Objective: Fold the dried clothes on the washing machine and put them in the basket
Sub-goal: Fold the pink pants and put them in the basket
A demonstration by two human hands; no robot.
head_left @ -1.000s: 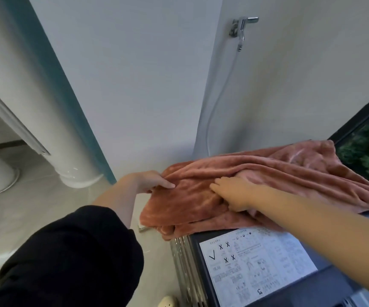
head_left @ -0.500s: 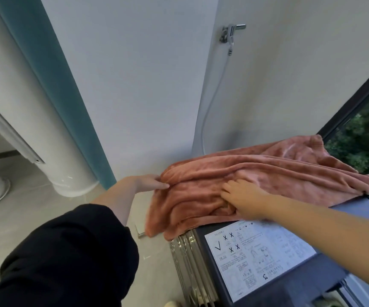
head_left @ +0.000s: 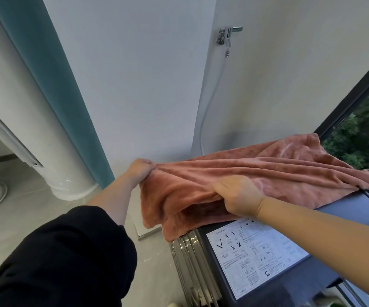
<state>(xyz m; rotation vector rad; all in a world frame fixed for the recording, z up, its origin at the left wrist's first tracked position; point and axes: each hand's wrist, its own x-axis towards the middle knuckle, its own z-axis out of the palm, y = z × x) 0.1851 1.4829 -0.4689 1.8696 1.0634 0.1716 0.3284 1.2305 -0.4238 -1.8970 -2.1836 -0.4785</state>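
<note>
The salmon-pink cloth [head_left: 278, 171] lay across the far part of the washing machine [head_left: 356, 210], stretched in long creases from the window [head_left: 365, 134] side on the right to beyond the machine's left edge. Its left end hung clear of the top and drooped in loose folds over the ribbed metal side of the machine. The left hand [head_left: 141, 171] was closed tightly on the bunched left corner of the cloth and held it raised off the machine's left side, with creases radiating from the grip. A black sleeve [head_left: 63, 258] covered that arm to the mid forearm. The right hand [head_left: 236, 196], on a bare arm, gripped the near edge of the cloth close to the machine's left end, its fingers curled into the fabric and partly hidden under the fold. A white instruction sticker [head_left: 247, 255] with a tick, crosses and diagrams was fixed on the near part of the machine's top, uncovered and just in front of the cloth. On the wall above, a metal tap [head_left: 228, 34] fed a pale hose [head_left: 212, 100] that ran down behind the machine. A teal curtain [head_left: 46, 80] hung at the left.
</note>
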